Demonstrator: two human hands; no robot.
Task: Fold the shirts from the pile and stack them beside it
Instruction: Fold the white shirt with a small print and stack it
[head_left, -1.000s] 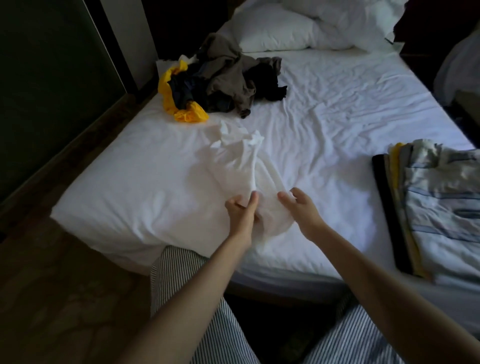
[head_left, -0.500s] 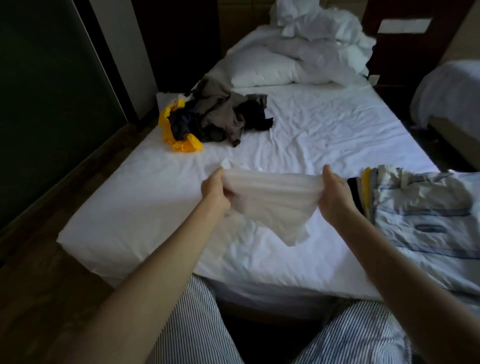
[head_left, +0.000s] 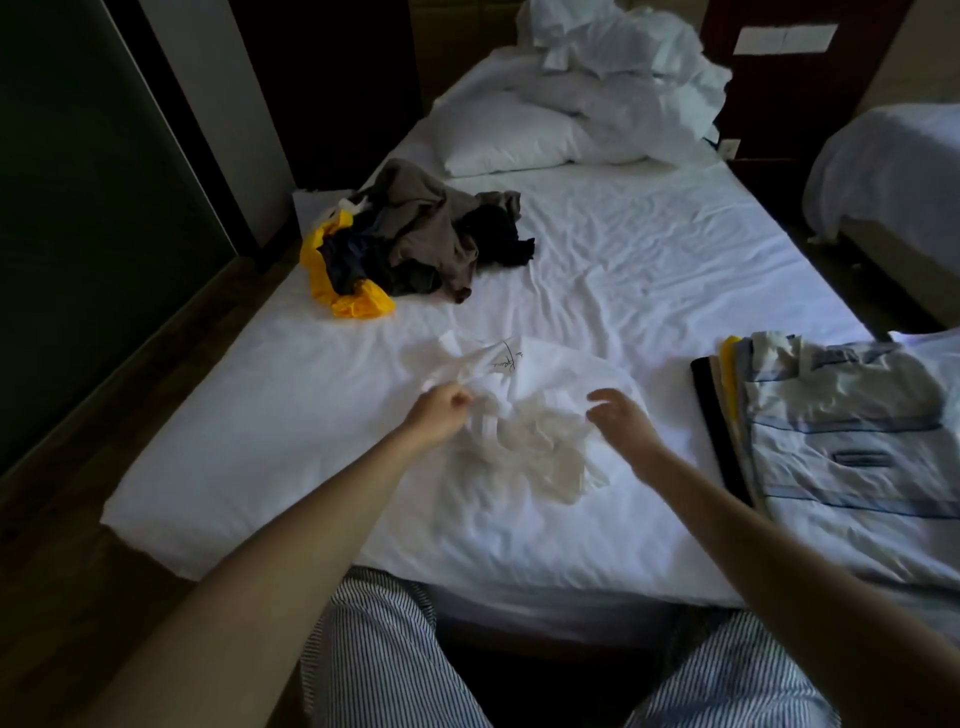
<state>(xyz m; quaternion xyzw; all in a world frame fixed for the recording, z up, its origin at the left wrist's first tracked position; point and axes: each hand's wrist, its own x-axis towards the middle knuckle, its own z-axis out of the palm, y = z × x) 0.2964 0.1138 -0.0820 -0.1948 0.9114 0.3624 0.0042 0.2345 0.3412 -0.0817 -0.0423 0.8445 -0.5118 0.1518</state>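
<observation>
The white shirt (head_left: 543, 387) lies crumpled on the bed (head_left: 649, 260), right between my two hands, bunched into loose ridges with a small dark scribble of print showing on its far side. It looks thin and very light, fully limp, and I judge it will drape and collapse wherever I let go, so it needs two well-spread holds to open flat. White on a white sheet, its edges are hard to read; I cannot pick out the collar or the sleeves with any certainty.

My left hand (head_left: 439, 413) is curled and pinches a fold at the shirt's left edge. My right hand (head_left: 623, 418) hovers over the shirt's right side with fingers relaxed and gripping nothing; whether the tips touch the cloth, I cannot tell. I would take a shoulder seam or hem corner in each hand, not the bunched middle.

Beyond my left hand, further up the bed, sits the unfolded pile (head_left: 415, 244): brown, black, navy and yellow garments. Off past my right hand lies the folded stack (head_left: 841, 415), a pale blue striped shirt on top. A pillow (head_left: 509, 137) rests far beyond both.
</observation>
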